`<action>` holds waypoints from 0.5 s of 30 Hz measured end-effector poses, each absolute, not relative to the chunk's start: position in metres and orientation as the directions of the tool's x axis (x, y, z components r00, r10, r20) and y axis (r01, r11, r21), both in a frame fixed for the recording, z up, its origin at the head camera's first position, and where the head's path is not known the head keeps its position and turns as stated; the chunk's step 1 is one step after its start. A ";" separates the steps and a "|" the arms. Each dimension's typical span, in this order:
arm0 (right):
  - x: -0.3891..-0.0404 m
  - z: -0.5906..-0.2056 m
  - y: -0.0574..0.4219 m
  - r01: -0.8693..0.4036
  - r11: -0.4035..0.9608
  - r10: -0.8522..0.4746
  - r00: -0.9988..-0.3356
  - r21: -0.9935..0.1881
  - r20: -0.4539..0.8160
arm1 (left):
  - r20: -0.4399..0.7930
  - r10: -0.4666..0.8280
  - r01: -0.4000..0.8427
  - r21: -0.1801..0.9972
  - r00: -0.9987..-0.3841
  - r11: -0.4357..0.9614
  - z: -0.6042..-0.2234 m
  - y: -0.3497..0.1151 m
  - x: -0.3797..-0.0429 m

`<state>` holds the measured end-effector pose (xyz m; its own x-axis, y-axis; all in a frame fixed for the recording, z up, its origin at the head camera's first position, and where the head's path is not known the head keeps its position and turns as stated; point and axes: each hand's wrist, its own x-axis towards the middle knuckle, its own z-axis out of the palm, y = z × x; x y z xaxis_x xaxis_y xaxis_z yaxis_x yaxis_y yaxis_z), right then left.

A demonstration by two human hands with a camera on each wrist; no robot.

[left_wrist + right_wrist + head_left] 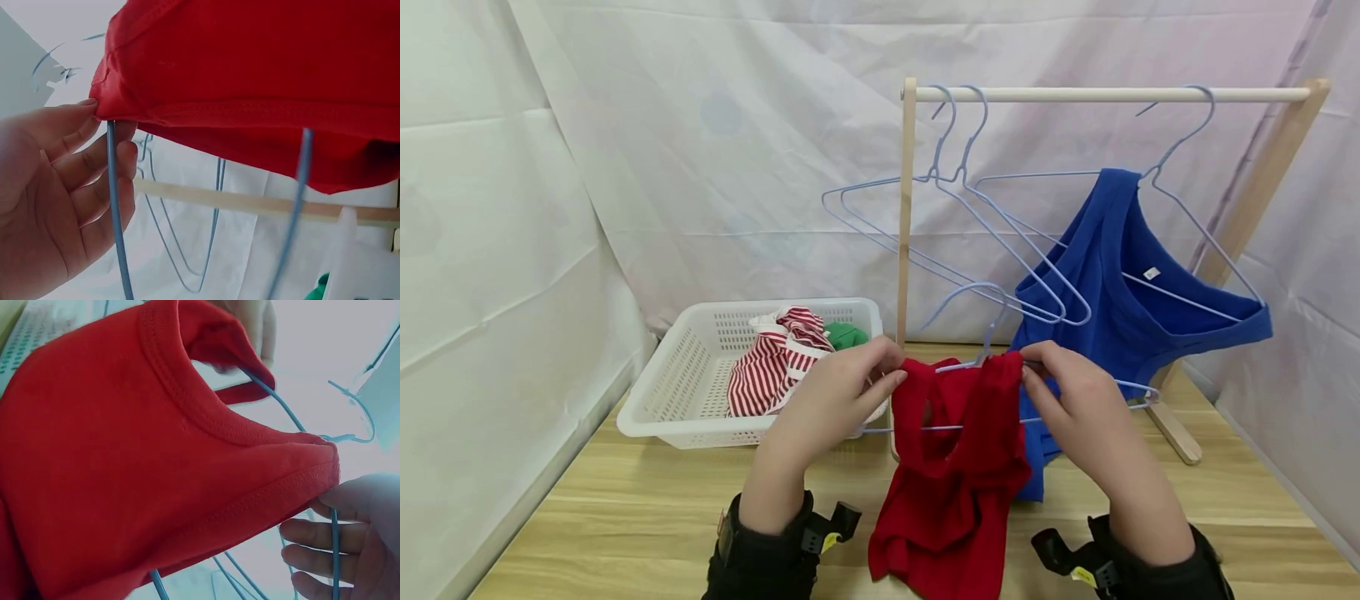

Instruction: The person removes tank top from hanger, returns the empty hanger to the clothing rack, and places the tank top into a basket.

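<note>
A red sleeveless top hangs in front of me on a light-blue wire hanger, whose hook rises above the neckline. The hanger's bottom wire runs across the cloth and sticks out on both sides. My left hand pinches the left shoulder strap between thumb and fingers. At the other strap, my right hand pinches the cloth at its edge. In the left wrist view the hanger wire comes out of the red cloth beside the fingers. The right wrist view shows the wire passing in front of the curled fingers.
A wooden rack stands behind, carrying two bare hangers and a blue sleeveless top on another hanger. To the left, a white plastic basket holds red-and-white striped cloth and green cloth. Everything stands on a wood-grain table.
</note>
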<state>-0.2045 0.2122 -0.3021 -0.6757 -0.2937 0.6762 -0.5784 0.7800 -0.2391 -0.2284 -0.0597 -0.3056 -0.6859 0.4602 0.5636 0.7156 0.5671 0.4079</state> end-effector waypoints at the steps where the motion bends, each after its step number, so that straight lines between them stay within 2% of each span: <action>1: -0.204 -0.301 0.214 -0.576 0.780 -0.286 -0.675 -0.244 0.680 | 0.563 0.456 0.712 0.411 -0.689 0.569 -0.306 -0.062 -0.229; 11: -0.199 -0.293 0.229 -0.543 0.790 -0.218 -0.681 -0.283 0.699 | 0.500 0.409 0.640 0.494 -0.763 0.589 -0.303 -0.083 -0.233; 15: -0.199 -0.291 0.234 -0.532 0.792 -0.179 -0.671 -0.300 0.720 | 0.497 0.390 0.625 0.515 -0.775 0.586 -0.304 -0.089 -0.236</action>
